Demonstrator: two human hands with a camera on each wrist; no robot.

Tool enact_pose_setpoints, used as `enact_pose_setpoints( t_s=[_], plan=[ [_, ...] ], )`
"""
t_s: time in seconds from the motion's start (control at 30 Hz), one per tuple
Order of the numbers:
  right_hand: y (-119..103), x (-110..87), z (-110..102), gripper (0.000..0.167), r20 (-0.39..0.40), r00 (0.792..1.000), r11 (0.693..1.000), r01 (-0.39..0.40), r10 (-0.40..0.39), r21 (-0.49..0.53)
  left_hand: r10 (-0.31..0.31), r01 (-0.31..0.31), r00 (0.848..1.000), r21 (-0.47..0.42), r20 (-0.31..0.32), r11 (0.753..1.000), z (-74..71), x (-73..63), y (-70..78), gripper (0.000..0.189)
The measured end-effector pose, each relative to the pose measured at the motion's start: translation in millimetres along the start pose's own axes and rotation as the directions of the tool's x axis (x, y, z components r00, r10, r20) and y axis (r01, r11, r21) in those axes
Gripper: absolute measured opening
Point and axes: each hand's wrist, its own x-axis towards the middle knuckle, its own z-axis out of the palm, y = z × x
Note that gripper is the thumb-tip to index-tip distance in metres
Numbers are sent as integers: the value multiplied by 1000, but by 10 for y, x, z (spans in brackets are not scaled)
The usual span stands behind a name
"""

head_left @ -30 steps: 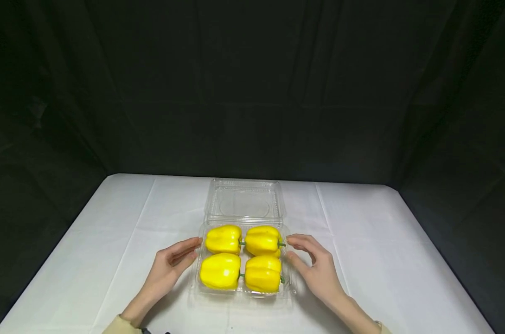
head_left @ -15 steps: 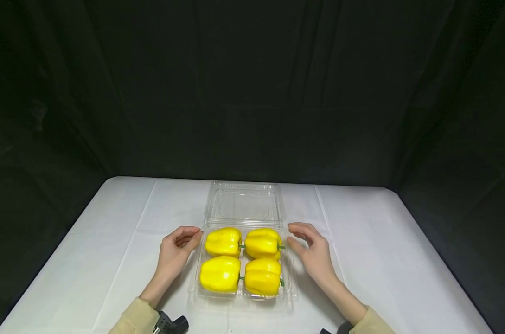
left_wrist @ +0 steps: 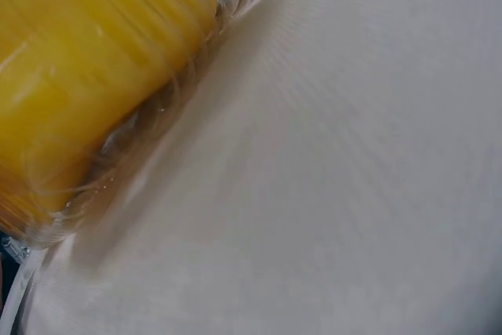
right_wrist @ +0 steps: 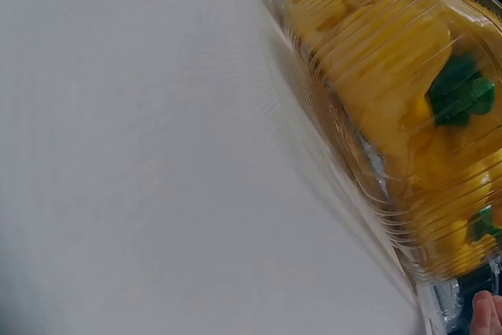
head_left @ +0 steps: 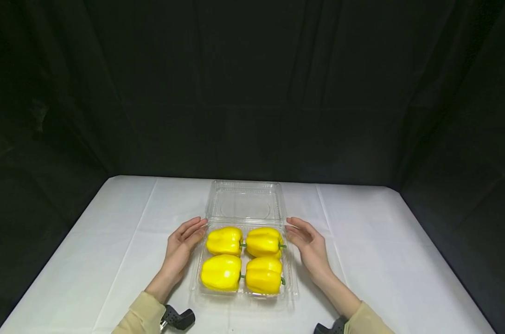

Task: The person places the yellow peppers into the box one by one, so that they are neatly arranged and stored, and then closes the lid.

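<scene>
Several yellow bell peppers (head_left: 221, 272) with green stems lie in two rows in the base (head_left: 292, 278) of a clear plastic clamshell container. Its lid (head_left: 246, 204) is folded back flat on the far side. My left hand (head_left: 180, 250) is at the base's far left corner, fingers loosely extended near the hinge. My right hand (head_left: 310, 248) mirrors it at the far right corner, fingers slightly bent. Whether either hand touches the plastic is unclear. Both wrist views show peppers (left_wrist: 86, 60) through the ribbed clear wall; fingertips (right_wrist: 485, 315) appear at the right wrist view's lower corner.
A white cloth (head_left: 381, 250) covers the table beneath the container. Black curtains (head_left: 252, 93) hang behind and at both sides. Dark devices (head_left: 179, 319) sit at the wrists, by beige sleeves (head_left: 141, 315).
Both hands have moved away from me along the container's sides, up to its far corners. The left fingers have straightened somewhat. The container and the peppers stay in place.
</scene>
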Motion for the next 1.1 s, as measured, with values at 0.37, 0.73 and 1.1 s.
enact_pose_setpoints(
  t_s=[0.37,0.73,1.1],
  plan=[
    [72,27,48,48,70,997,977,2,-17,215,-67,96,989,-236,130,967,-60,29,-31,59],
    [83,17,65,52,105,993,963,17,-47,268,-78,137,980,-336,185,932,-106,28,-4,66],
    [63,-1,69,53,120,989,959,47,-84,280,-81,141,977,-319,196,937,-115,3,19,65]
  ],
)
